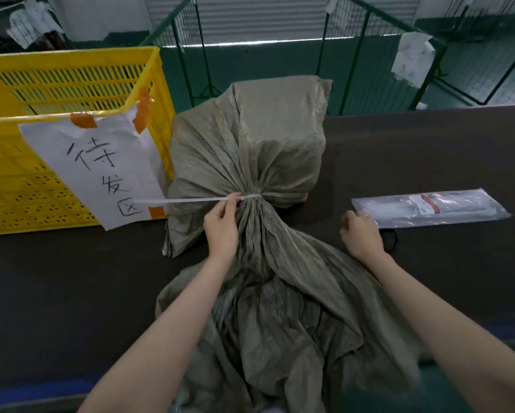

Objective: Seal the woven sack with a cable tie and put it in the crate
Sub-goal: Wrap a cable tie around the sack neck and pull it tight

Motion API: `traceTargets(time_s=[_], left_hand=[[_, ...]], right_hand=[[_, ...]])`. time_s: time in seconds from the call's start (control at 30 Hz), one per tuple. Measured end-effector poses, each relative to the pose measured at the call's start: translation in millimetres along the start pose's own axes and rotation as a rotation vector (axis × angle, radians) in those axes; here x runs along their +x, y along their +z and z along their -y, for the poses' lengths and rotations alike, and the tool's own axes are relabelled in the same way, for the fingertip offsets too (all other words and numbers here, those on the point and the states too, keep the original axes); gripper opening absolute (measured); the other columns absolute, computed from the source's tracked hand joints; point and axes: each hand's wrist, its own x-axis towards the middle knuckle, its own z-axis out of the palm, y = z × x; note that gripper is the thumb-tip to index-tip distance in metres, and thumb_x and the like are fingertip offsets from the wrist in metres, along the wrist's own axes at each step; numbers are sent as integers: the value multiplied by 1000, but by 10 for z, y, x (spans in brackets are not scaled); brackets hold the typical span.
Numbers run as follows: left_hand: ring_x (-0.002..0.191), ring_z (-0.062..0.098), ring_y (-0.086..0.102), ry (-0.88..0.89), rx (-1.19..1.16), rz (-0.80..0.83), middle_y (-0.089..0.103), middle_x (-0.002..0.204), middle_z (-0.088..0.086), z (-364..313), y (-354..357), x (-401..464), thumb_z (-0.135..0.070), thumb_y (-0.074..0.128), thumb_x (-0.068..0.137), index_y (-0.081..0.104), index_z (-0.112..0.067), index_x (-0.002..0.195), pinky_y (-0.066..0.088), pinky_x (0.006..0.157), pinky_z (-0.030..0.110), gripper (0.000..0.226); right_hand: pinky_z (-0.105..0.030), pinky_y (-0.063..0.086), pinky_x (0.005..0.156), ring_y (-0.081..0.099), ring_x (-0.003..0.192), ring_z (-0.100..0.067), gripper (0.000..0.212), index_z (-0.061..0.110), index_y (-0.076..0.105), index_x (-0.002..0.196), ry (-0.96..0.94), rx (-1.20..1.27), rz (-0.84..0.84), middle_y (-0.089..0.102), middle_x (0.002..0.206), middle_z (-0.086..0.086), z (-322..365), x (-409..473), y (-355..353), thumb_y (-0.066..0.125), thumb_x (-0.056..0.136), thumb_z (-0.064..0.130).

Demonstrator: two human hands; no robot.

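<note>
Here the left hand pinches the cable tie beside the yellow crate; the right hand, loosely curled, holds nothing.

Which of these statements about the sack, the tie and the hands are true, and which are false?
1. The cable tie is already looped round the neck of the sack. True.
2. The sack lies inside the yellow crate. False: it rests on the dark table, beside the crate.
3. The left hand pinches the cable tie close to the sack's neck. True.
4. The right hand grips the tail of the tie. False: it holds nothing and hovers near the plastic packet.
5. The tie's loose tail points toward the crate. True.
6. The paper sign hangs on the green fence. False: it is taped to the crate.
</note>
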Motion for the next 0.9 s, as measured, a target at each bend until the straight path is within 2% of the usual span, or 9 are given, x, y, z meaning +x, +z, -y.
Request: traceTargets(time_s=[0.07, 0.2, 0.4, 0.57, 0.73, 0.83, 0.9], left_hand=[[106, 20, 66, -18, -36, -14, 74, 105, 8, 20, 12, -16, -17, 51, 97, 73, -5, 105, 49, 101, 39, 27], [108, 24, 65, -38, -73, -26, 73, 107, 13, 21, 30, -30, -15, 50, 98, 72, 0, 106, 48, 102, 44, 27], [111, 24, 64, -36, -106, -24, 72, 110, 13, 57, 18, -39, -13, 51, 97, 71, 0, 108, 46, 104, 42, 27], [109, 26, 65, -40, -127, -37, 72, 108, 15, 53, 25, -39, -11, 52, 97, 71, 1, 107, 48, 102, 39, 25], [109, 23, 65, -59, -133, -40, 73, 107, 13, 62, 19, -32, -11, 54, 96, 73, -1, 105, 47, 103, 39, 23], [112, 23, 64, -43, -113, -26, 72, 110, 12, 77, 10, -17, -12, 54, 96, 72, 2, 106, 46, 105, 40, 25], [112, 24, 64, -27, -104, -15, 72, 110, 12, 92, 1, 1, -13, 54, 96, 72, 2, 105, 46, 105, 42, 25]], right_hand=[[-50, 40, 90, 41, 115, -44, 32, 1, 49, 115, 111, -138, 78, 47, 123, -23, -125, 13, 46, 52, 87, 16], [-51, 33, 100, 33, 126, -44, 44, 1, 39, 129, 258, -197, 133, 38, 136, -20, -260, 23, 91, 48, 90, 19], [-50, 42, 91, 44, 114, -46, 44, -5, 40, 125, 268, -240, 45, 39, 130, -23, -350, -44, 214, 55, 86, 10], [-49, 43, 90, 44, 116, -48, 41, -12, 38, 123, 311, -133, 28, 37, 131, -29, -405, -12, 219, 54, 86, 0], [-49, 43, 90, 47, 117, -45, 39, -6, 40, 120, 476, 122, 41, 44, 128, -29, -412, 59, 134, 57, 87, 5], [-47, 47, 85, 53, 110, -45, 43, -6, 46, 117, 561, 284, 47, 53, 121, -27, -366, 152, 23, 64, 81, 10], [-42, 49, 76, 58, 98, -40, 38, -7, 51, 108, 601, 407, 48, 57, 111, -26, -296, 202, -48, 67, 79, 11]])
